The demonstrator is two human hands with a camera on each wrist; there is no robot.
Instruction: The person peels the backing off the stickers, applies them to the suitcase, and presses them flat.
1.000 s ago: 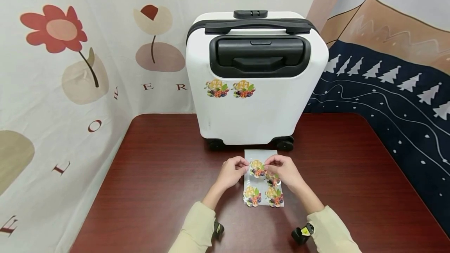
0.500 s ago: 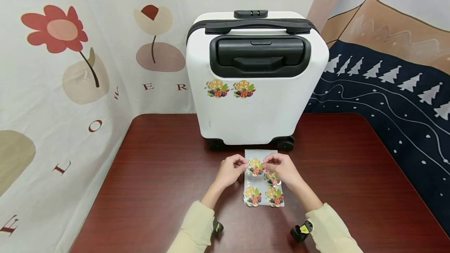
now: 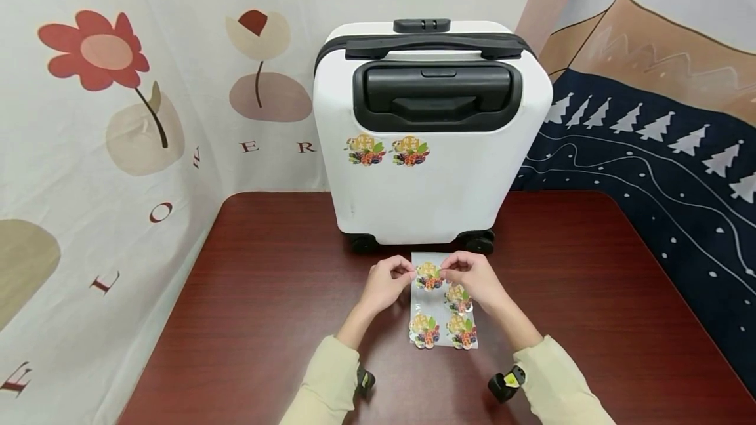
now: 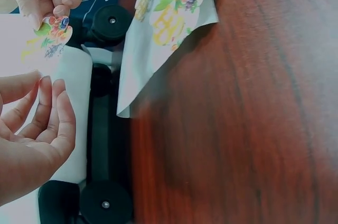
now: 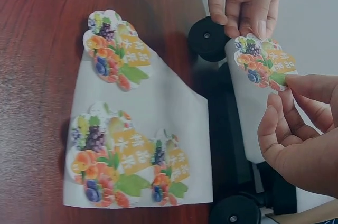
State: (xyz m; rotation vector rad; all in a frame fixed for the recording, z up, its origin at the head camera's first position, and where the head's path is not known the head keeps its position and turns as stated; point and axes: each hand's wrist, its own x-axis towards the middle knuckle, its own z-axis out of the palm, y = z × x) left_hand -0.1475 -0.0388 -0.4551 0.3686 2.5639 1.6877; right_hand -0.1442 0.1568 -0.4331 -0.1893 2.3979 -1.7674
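Observation:
A fruit-print sticker (image 3: 429,276) is stretched between my two hands, lifted over the upper part of a pale backing sheet (image 3: 426,303). At its left edge, the thumb and fingertips of my left hand (image 3: 385,284) pinch it. My right hand (image 3: 477,279) pinches the opposite edge, as the right wrist view shows with the held sticker (image 5: 262,61) face up. Three more stickers stay on the sheet, one of them a lower-left sticker (image 3: 424,330). Behind stands a white suitcase (image 3: 437,195) bearing a left sticker (image 3: 365,149) and a right sticker (image 3: 410,151) beneath its black handle recess.
The suitcase stands upright at the back of the reddish-brown table (image 3: 266,320), its black wheels (image 3: 476,241) just beyond the sheet. Printed cloths, one with a red flower (image 3: 97,51) and one with a dark tree pattern (image 3: 644,169), hang around the table.
Both hands have risen slightly toward the suitcase, carrying the sticker with them. More of the right-hand sticker on the sheet now shows.

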